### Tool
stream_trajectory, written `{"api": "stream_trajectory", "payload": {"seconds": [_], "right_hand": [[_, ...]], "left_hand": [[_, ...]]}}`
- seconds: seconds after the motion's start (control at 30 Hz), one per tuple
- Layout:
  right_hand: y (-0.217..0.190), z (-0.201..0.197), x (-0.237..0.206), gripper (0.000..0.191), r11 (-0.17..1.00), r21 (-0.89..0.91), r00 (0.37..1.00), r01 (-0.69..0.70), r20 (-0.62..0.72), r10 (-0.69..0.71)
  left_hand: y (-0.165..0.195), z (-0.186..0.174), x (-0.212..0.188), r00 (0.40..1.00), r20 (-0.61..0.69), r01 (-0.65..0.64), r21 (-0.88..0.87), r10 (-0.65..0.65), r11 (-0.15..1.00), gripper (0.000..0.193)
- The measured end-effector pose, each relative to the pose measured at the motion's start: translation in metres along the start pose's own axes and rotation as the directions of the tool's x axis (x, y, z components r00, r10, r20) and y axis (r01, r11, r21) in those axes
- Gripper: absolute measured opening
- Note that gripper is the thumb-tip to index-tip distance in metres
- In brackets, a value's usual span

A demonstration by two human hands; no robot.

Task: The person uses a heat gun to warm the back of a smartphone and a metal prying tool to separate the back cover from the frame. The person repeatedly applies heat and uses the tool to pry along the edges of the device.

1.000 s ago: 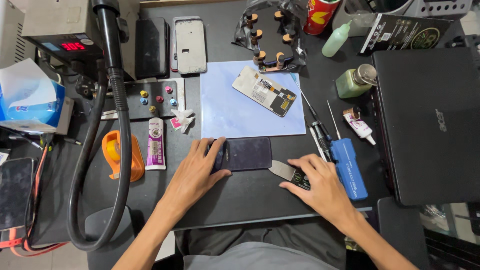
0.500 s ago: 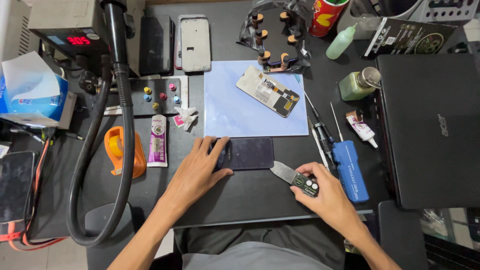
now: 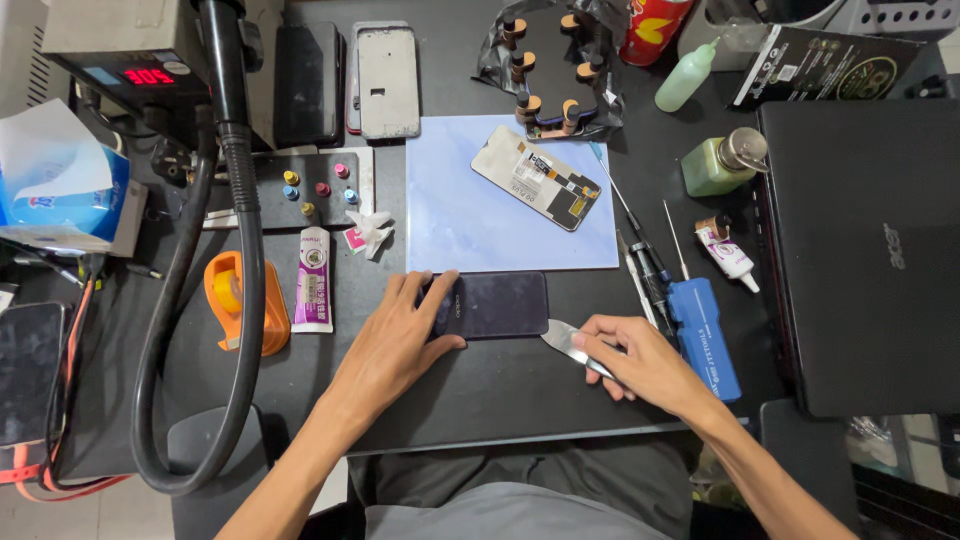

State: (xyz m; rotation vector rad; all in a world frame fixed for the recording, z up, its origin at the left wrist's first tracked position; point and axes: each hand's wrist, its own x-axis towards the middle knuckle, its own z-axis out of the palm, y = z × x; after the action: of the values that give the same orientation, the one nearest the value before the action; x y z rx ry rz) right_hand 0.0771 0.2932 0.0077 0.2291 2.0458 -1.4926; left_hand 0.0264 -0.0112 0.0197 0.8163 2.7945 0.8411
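Right hand [image 3: 640,362] shifted its metal blade [image 3: 565,340] beside the phone [image 3: 495,304]; left fingers [image 3: 425,300] spread flat on it

Dark purple phone [image 3: 495,305], pale lilac mat [image 3: 455,220], orange tape dispenser [image 3: 243,305] at left, blue case [image 3: 705,335] at right, green bottles [image 3: 720,165], black laptop [image 3: 870,250].

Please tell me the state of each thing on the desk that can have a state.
Dark phone: flat, back up, pinned by left hand.
Metal blade: held in right hand, tip at the phone's right edge.
Laptop: lid closed.
Phone frame: empty, no screen.
Green bottle: lying on its side.
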Motion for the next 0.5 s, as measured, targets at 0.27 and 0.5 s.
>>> {"api": "stream_trajectory", "payload": {"seconds": [0.27,0.5], "right_hand": [[0.004,-0.004,0.009,0.032,0.993,-0.113,0.999,0.035,-0.033,-0.039],[-0.012,-0.01,0.013,0.033,0.972,-0.234,0.999,0.009,-0.043,-0.019]], "left_hand": [[0.0,0.001,-0.001,0.999,-0.033,-0.018,-0.035,0.016,0.999,0.075],[0.004,0.0,0.001,1.0,-0.013,0.027,-0.052,-0.028,0.998,0.075]]}}
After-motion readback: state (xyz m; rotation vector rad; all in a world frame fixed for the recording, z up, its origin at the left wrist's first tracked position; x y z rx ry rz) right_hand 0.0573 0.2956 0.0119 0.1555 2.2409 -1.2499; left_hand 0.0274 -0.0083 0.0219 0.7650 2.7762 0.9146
